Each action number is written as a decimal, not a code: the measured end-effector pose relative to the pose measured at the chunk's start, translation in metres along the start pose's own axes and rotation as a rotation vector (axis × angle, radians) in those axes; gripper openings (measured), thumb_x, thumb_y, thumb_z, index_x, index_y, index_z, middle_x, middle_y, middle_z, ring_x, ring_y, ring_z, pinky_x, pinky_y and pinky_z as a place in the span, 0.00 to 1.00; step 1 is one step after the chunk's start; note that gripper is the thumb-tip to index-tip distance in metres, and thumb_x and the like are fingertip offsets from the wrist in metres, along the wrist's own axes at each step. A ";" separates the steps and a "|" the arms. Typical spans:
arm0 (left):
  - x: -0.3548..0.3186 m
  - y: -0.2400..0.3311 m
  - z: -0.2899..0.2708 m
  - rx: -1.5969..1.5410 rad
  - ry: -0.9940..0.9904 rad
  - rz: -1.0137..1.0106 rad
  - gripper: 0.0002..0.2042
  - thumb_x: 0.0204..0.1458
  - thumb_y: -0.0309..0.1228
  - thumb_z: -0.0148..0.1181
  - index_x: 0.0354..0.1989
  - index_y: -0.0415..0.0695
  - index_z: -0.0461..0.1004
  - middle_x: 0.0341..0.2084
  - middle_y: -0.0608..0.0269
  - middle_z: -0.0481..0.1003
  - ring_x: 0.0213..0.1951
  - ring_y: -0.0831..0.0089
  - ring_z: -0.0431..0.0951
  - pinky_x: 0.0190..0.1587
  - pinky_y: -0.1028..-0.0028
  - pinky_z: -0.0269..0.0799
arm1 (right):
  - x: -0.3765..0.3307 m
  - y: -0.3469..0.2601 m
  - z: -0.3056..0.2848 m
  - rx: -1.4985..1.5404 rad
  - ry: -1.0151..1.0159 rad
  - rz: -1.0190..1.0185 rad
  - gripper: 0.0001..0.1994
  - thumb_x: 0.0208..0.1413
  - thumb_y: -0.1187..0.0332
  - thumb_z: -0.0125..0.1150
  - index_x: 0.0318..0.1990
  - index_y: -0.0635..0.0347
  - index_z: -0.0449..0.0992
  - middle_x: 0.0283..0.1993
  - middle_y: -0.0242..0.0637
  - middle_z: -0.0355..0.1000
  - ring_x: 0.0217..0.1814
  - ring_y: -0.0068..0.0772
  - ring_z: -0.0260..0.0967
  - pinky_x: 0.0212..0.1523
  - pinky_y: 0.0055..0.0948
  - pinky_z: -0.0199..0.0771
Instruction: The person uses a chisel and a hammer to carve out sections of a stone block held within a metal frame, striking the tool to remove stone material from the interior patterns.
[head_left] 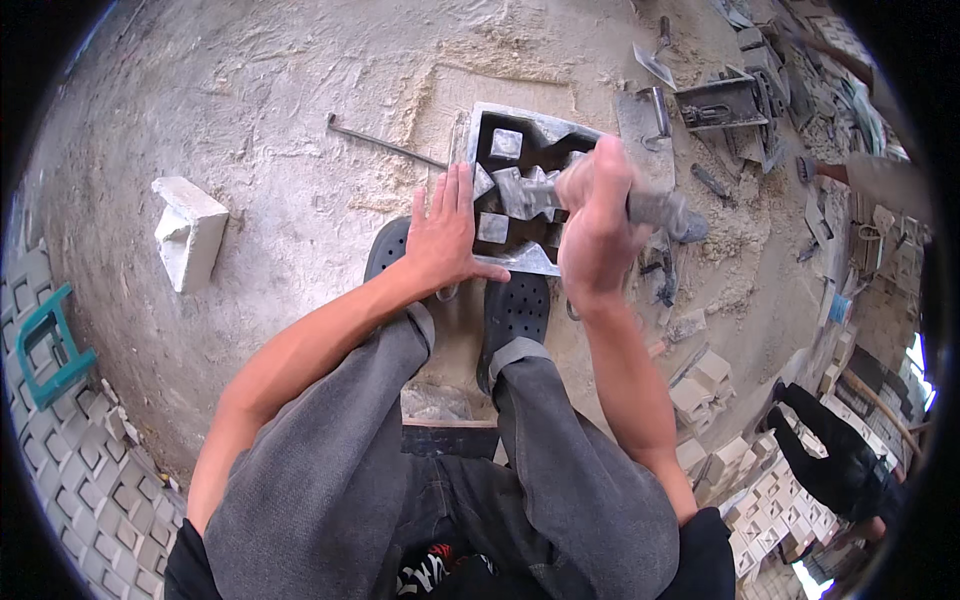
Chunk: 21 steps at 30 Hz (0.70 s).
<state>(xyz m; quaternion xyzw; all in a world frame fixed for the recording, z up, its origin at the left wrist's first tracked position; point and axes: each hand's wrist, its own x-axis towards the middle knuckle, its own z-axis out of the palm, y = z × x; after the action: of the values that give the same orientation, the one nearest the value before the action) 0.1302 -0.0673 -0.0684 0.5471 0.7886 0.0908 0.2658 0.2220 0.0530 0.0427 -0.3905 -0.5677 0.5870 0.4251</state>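
A metal mould with dark hollows and several square grey blocks inside lies on the ground between my feet. My left hand rests flat against its left wall, fingers stretched out and thumb along the near edge. Over the mould's right side, my right hand is closed around a dust-covered hammer-like tool. Motion smears the hand and tool, so the tool's exact kind is unclear. The tool's other end sticks out to the right of my fist. Part of the mould's right side is hidden by this hand.
Past the mould's left wall lies a thin metal bar. A white cast block sits farther left, near a teal plastic stool. Trowels, another metal mould and rubble are at right. Another person is at the lower right.
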 end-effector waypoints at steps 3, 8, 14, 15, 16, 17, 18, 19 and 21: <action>0.004 0.008 0.001 -0.027 0.003 0.007 0.76 0.19 0.69 0.71 0.70 0.28 0.32 0.70 0.38 0.44 0.71 0.47 0.47 0.69 0.45 0.42 | -0.010 0.023 -0.005 -0.222 -0.070 -0.068 0.20 0.65 0.67 0.48 0.18 0.62 0.60 0.17 0.26 0.56 0.20 0.17 0.48 0.21 0.27 0.50; -0.002 -0.004 0.003 0.003 0.016 0.001 0.76 0.19 0.70 0.70 0.70 0.29 0.33 0.70 0.37 0.45 0.71 0.47 0.47 0.69 0.45 0.44 | -0.011 -0.005 -0.018 -0.025 -0.109 0.015 0.19 0.62 0.69 0.51 0.18 0.64 0.61 0.16 0.24 0.54 0.20 0.14 0.48 0.19 0.27 0.48; 0.004 0.006 0.001 0.018 -0.039 -0.002 0.77 0.20 0.70 0.70 0.70 0.28 0.29 0.70 0.37 0.43 0.72 0.49 0.44 0.70 0.49 0.42 | -0.014 0.027 -0.057 -0.146 -0.378 -0.182 0.19 0.61 0.73 0.48 0.16 0.62 0.57 0.14 0.27 0.53 0.16 0.19 0.47 0.18 0.29 0.46; 0.003 0.006 0.000 0.006 -0.039 -0.001 0.77 0.20 0.70 0.70 0.70 0.28 0.29 0.70 0.38 0.43 0.72 0.49 0.44 0.70 0.48 0.42 | -0.009 0.026 -0.057 -0.190 -0.457 -0.186 0.20 0.62 0.74 0.45 0.15 0.61 0.54 0.15 0.27 0.52 0.16 0.20 0.46 0.18 0.29 0.45; 0.003 0.007 -0.001 -0.007 -0.039 0.002 0.77 0.20 0.70 0.70 0.70 0.28 0.29 0.70 0.38 0.43 0.72 0.49 0.45 0.70 0.48 0.42 | -0.006 0.021 -0.061 -0.102 -0.466 -0.079 0.19 0.60 0.75 0.47 0.15 0.63 0.55 0.14 0.29 0.55 0.14 0.21 0.48 0.17 0.30 0.46; 0.003 0.009 0.000 -0.013 -0.033 0.003 0.77 0.20 0.70 0.70 0.70 0.29 0.29 0.70 0.38 0.43 0.72 0.49 0.45 0.70 0.48 0.42 | -0.002 0.013 -0.067 -0.109 -0.511 -0.098 0.19 0.59 0.74 0.49 0.15 0.64 0.58 0.13 0.30 0.54 0.14 0.23 0.48 0.17 0.30 0.47; 0.003 0.007 0.000 -0.011 -0.031 -0.002 0.77 0.20 0.70 0.71 0.70 0.29 0.29 0.70 0.38 0.43 0.72 0.49 0.45 0.70 0.48 0.42 | 0.000 0.001 -0.070 -0.105 -0.557 -0.114 0.18 0.58 0.73 0.52 0.15 0.64 0.60 0.13 0.31 0.53 0.13 0.24 0.49 0.17 0.31 0.48; 0.001 0.004 0.001 -0.006 -0.027 -0.016 0.77 0.20 0.69 0.71 0.70 0.29 0.29 0.71 0.39 0.43 0.72 0.49 0.45 0.70 0.47 0.42 | 0.001 -0.010 -0.068 -0.095 -0.609 -0.128 0.18 0.57 0.71 0.54 0.15 0.65 0.63 0.12 0.31 0.52 0.12 0.25 0.50 0.16 0.31 0.49; 0.000 0.001 0.000 -0.015 -0.019 -0.016 0.77 0.20 0.69 0.71 0.70 0.29 0.30 0.70 0.38 0.43 0.72 0.48 0.45 0.70 0.47 0.42 | -0.001 -0.022 -0.064 -0.095 -0.622 -0.105 0.19 0.55 0.69 0.56 0.14 0.64 0.62 0.11 0.33 0.51 0.12 0.26 0.51 0.17 0.32 0.49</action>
<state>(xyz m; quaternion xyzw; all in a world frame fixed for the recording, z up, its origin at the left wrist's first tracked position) 0.1309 -0.0674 -0.0683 0.5397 0.7896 0.0891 0.2781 0.2832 0.0736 0.0609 -0.1819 -0.7168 0.6281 0.2421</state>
